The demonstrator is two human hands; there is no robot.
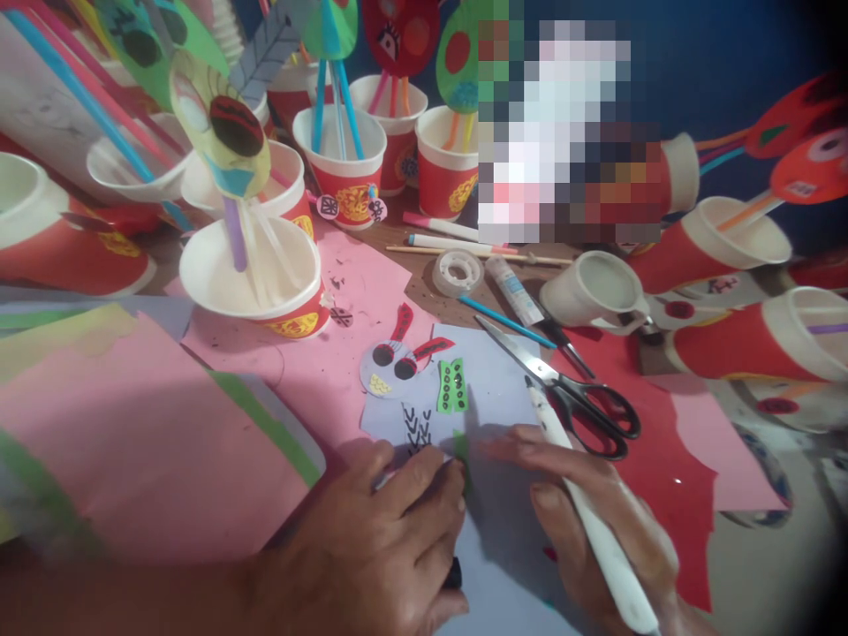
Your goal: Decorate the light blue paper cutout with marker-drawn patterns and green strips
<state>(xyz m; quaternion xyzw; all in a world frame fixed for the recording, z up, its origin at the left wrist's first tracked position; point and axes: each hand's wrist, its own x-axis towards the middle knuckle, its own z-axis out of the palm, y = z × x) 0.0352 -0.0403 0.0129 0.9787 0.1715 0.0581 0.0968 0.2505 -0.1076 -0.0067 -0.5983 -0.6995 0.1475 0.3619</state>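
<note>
My right hand [609,517] holds a white marker [593,521] between its fingers, its dark tip pointing up and away from me over the sheet. My left hand [390,530] is closed, its fingertips pressed on small paper pieces: a light purple strip with black arrow marks [417,427] and a green scrap [462,449], both partly hidden. A black cap-like end [454,572] shows beneath that hand. Beyond the fingers lie a round purple paper face [389,368] with red strips above it, and green cutouts with black circles [453,385]. They rest on a lavender sheet [503,389].
Black-handled scissors [583,402], a glue stick [515,291], a tape roll [457,272] and a white mug [593,290] lie beyond my right hand. Red paper cups [252,274] with straws and paper faces ring the table. Pink paper [165,424] lies left.
</note>
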